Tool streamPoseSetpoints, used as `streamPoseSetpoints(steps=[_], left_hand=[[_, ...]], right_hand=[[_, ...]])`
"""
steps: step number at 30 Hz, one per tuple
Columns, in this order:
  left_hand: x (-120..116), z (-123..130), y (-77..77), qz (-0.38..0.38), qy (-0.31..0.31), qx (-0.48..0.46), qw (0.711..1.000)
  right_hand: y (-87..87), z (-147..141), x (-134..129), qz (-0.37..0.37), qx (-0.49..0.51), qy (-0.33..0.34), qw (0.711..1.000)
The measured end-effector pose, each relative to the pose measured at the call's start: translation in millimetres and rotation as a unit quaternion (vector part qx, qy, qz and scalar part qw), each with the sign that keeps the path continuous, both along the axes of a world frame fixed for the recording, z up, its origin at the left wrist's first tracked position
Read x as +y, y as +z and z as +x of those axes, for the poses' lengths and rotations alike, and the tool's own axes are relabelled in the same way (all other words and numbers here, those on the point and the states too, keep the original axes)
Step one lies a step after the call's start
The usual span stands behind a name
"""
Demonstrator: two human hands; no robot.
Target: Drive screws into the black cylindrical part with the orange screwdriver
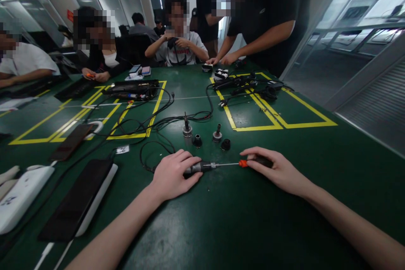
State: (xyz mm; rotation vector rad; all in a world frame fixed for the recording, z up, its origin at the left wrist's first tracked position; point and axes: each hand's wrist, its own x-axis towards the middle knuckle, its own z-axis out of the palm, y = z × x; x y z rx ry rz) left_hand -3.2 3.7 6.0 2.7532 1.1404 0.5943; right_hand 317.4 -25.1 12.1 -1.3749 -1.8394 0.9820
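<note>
On the green table (190, 228), my left hand (174, 173) is wrapped round a dark, cylindrical microphone-like body (205, 166) lying on its side, a cable running from its left end. My right hand (272, 166) grips a screwdriver (243, 163) with an orange collar and dark handle. Its thin shaft points left and meets the metal end of the held body; the exact contact is too small to tell. Just beyond the hands stand two metal-based connector parts (187, 128) (217, 135) and two black conical caps (198, 140) (225, 144).
Left of me lie a black phone on a white power bank (79, 198), a white power strip (22, 198) and another phone (71, 141). Black cables (177, 118) cross the table. Yellow tape (257, 128) marks rectangles farther off. Several people work around the far side.
</note>
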Motion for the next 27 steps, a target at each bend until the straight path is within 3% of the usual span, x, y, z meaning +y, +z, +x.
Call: streamPoseSetpoints(steps=[8, 17, 27], left_hand=[[0.4, -0.5, -0.2, 0.0, -0.005, -0.008, 1.0], [0.5, -1.0, 1.1, -0.002, -0.007, -0.007, 1.0], [0.8, -0.4, 0.4, 0.004, -0.007, -0.01, 1.0]], right_hand=[[2.1, -0.1, -0.5, -0.003, 0.002, 0.004, 1.0], [2.4, 1.2, -0.8, 0.05, -0.022, 0.013, 0.998], [0.3, 0.7, -2.5, 0.029, -0.071, 0.048, 0.996]])
